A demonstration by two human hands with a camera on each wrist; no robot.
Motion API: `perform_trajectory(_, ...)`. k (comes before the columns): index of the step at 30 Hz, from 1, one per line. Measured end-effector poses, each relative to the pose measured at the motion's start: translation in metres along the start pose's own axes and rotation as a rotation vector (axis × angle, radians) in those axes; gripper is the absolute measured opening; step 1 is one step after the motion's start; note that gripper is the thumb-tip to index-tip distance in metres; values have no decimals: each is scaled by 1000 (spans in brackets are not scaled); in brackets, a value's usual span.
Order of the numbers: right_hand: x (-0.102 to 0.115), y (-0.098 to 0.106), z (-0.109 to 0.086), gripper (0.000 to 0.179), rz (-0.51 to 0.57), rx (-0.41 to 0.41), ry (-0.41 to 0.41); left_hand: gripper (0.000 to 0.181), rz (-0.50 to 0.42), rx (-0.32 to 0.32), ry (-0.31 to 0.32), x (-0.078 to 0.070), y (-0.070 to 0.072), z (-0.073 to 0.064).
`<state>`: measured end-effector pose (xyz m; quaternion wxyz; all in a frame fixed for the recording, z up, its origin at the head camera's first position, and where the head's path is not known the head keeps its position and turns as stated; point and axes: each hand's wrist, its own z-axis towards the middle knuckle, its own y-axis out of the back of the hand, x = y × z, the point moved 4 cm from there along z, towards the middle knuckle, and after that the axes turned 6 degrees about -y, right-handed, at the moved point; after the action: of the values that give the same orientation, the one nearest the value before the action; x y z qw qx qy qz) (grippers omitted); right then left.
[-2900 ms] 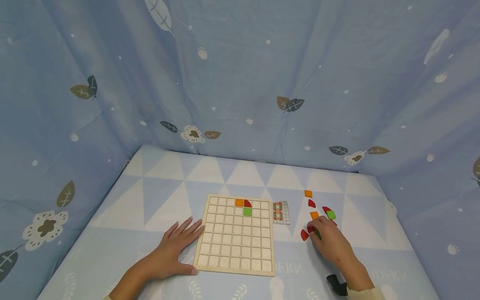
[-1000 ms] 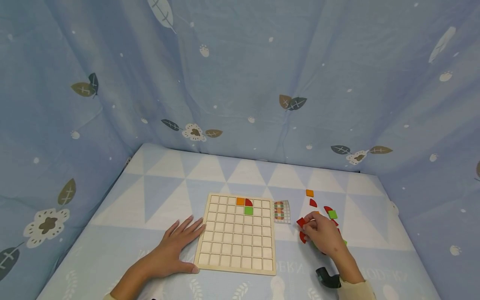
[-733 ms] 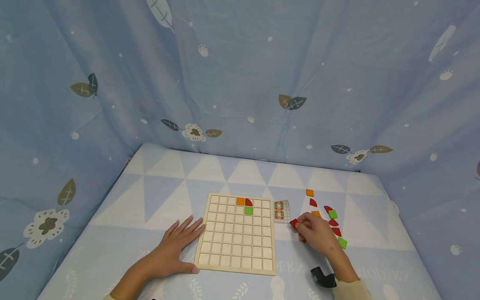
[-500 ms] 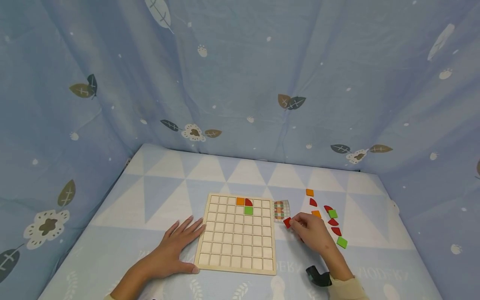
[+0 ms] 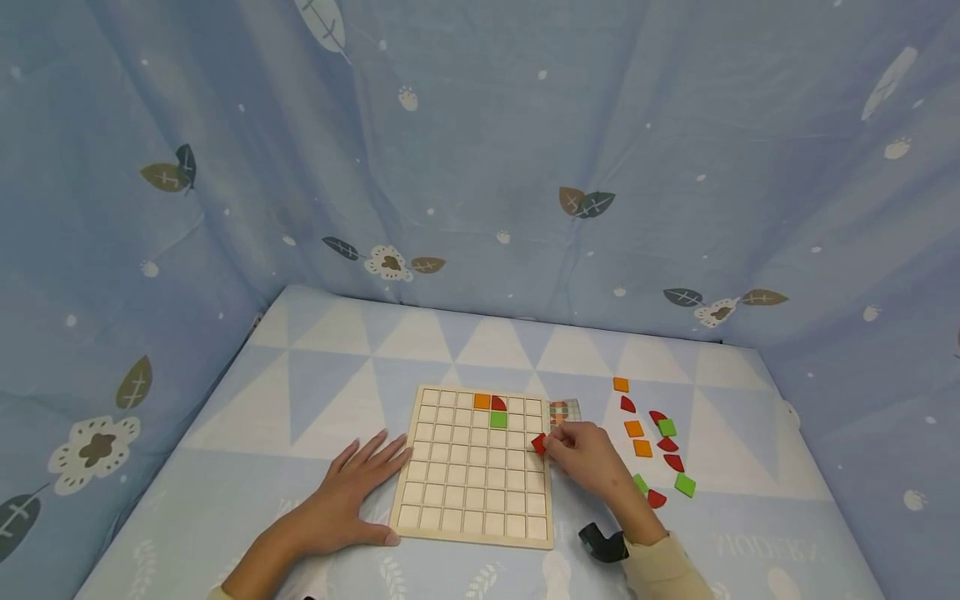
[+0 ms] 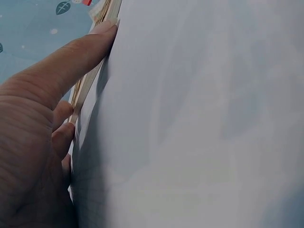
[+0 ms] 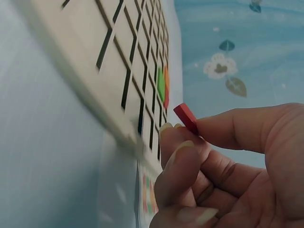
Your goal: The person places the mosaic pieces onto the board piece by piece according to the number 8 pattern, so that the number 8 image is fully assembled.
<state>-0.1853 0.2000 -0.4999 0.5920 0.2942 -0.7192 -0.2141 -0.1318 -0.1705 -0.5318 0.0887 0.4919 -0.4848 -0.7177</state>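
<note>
A pale wooden grid board (image 5: 455, 496) lies on the table, with an orange square tile (image 5: 482, 402), a red quarter-circle tile (image 5: 499, 403) and a green square tile (image 5: 498, 420) set in cells near its far edge. My right hand (image 5: 592, 458) pinches a small red tile (image 5: 538, 443) between thumb and fingers, over the board's right side. The right wrist view shows this red tile (image 7: 186, 118) at the fingertips, clear of the grid. My left hand (image 5: 347, 504) is spread flat along the board's left edge; its thumb (image 6: 71, 64) touches the near corner.
Right of the board lies a printed pattern card (image 5: 573, 409), partly covered by my right hand. Loose orange tiles (image 5: 633, 428), red quarter-circles (image 5: 673, 462) and green squares (image 5: 685, 485) are scattered farther right. A black strap piece (image 5: 602, 543) sits at my right wrist.
From among the loose tiles, my right hand has picked up the red tile and carried it left to the board's right side, uncovering several tiles. My left hand has stayed put.
</note>
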Motion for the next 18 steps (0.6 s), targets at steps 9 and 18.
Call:
perform_trajectory(9,18,-21,10,23,-57,37,99,111,-9,-3,-25,0,0,0)
perform_trajectory(18,34,-38,18,26,-90,31,148,111,6,-21,-27,0,1,-2)
